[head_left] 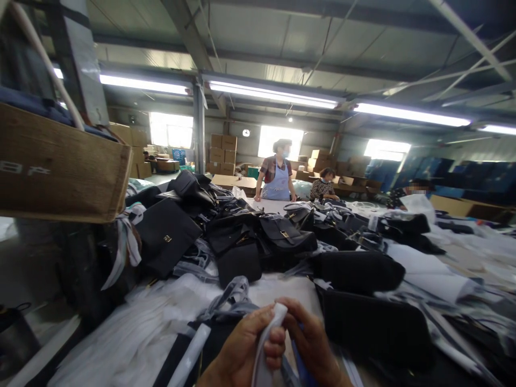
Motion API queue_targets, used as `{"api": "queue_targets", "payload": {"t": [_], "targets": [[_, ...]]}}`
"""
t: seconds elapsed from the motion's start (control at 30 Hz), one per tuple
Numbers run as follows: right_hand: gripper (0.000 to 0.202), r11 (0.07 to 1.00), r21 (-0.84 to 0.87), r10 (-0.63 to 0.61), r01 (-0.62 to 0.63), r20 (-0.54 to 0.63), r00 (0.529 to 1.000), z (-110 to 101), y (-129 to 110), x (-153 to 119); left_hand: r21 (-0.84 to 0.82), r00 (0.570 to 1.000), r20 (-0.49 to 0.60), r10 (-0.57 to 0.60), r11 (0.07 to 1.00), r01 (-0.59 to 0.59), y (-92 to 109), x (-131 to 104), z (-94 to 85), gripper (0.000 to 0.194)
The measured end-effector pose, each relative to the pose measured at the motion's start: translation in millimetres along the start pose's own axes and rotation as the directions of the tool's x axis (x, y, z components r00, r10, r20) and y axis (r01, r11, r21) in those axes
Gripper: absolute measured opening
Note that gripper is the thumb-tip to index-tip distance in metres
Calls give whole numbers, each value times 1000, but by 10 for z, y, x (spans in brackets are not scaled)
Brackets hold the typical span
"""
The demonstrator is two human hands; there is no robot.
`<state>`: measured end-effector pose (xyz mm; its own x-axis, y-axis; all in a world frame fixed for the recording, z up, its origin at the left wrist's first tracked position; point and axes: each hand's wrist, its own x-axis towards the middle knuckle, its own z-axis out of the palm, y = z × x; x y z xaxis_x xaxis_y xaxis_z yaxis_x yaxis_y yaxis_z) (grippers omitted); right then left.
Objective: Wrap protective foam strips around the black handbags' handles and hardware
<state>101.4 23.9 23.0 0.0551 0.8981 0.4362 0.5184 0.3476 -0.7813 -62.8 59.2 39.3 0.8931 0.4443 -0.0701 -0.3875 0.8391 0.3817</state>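
Close to the camera, my left hand (244, 346) is closed around a white strip (264, 349), which looks like foam or folded wrapping. The fingers of my right hand (312, 341) curl against the strip's upper end from the other side. Beyond my hands lies a strap wrapped in greyish film (236, 290). A white rolled strip (189, 355) rests on black material to the left of my left hand. Just past the strap, black bags (242, 260) lie in a heap, one with a gold clasp (284, 234).
A brown bag (60, 161) hangs at the left by a post. White sheets (133, 333) spread below it. Black bags (374, 328) lie on the right beside white padding (431, 271). Across the table stands a person in a blue apron (276, 183); another person (323, 185) sits nearby.
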Motion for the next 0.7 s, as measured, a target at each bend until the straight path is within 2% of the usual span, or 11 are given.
{"api": "queue_targets", "payload": {"t": [0.17,0.23,0.3,0.4,0.47,0.53,0.63,0.7], "targets": [[27,991,-127,-28,40,93,995,-119,93,34,126,989,-118,86,989,-71,-75,-7,-15,26],[32,998,-34,60,-57,72,996,-208,47,24,201,981,-145,129,975,-98,-116,-10,7,34],[36,971,145,180,-190,74,981,-288,-51,1,282,969,-173,178,951,-124,-153,5,35,43],[40,906,307,241,-290,190,952,-356,-240,-35,420,955,-168,246,894,-156,-216,77,54,56],[35,909,287,239,-303,239,941,-366,-358,-57,509,951,-115,288,839,-193,-280,129,54,66],[27,930,217,247,-296,225,942,-359,-447,-80,569,936,-105,335,793,-220,-362,150,54,76],[15,947,90,291,-307,156,944,-336,-474,-90,618,900,-206,384,765,-185,-446,144,14,86],[15,925,59,363,-376,163,917,-329,-404,-69,639,880,-262,396,755,-149,-442,173,-55,91]]}}
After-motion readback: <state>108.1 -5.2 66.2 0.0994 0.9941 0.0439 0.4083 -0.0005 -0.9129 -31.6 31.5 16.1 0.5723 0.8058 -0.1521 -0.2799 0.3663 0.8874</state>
